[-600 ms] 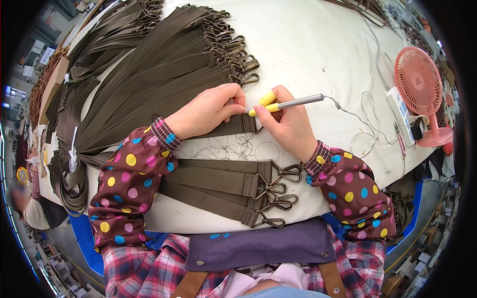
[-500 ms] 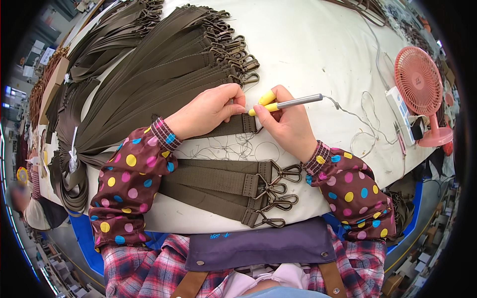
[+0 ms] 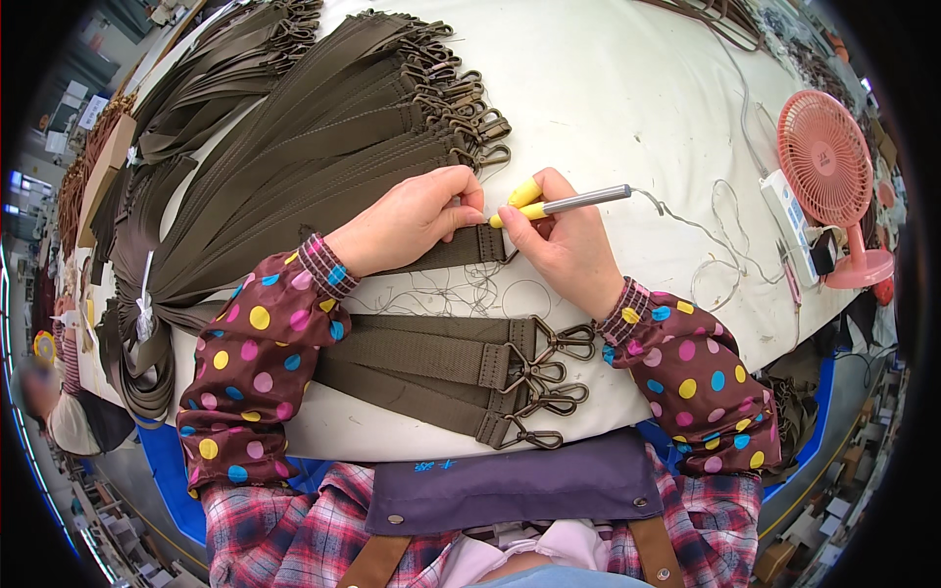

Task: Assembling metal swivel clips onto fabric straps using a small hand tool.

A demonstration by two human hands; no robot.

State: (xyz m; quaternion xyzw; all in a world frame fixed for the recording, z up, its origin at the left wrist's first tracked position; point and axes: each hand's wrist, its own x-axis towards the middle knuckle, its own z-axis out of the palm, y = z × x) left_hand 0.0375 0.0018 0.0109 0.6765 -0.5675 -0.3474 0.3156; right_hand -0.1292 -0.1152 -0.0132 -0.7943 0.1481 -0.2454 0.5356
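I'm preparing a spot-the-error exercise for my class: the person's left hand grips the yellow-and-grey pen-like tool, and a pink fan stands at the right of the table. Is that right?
Not quite: the head view shows the right hand, not the left hand, gripping the yellow-and-grey pen-like tool. A pink fan stands at the right of the table.

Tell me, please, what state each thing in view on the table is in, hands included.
Left hand: pinched closed
Right hand: closed around the pen-like tool
Pen-like tool: tilted, tip near single strap
Single strap: flat, partly covered by the left hand
Near straps: fanned out, lying flat
Large strap bundle: tied with white tie
Thread: loose, tangled
Fan: upright; running or not, cannot tell
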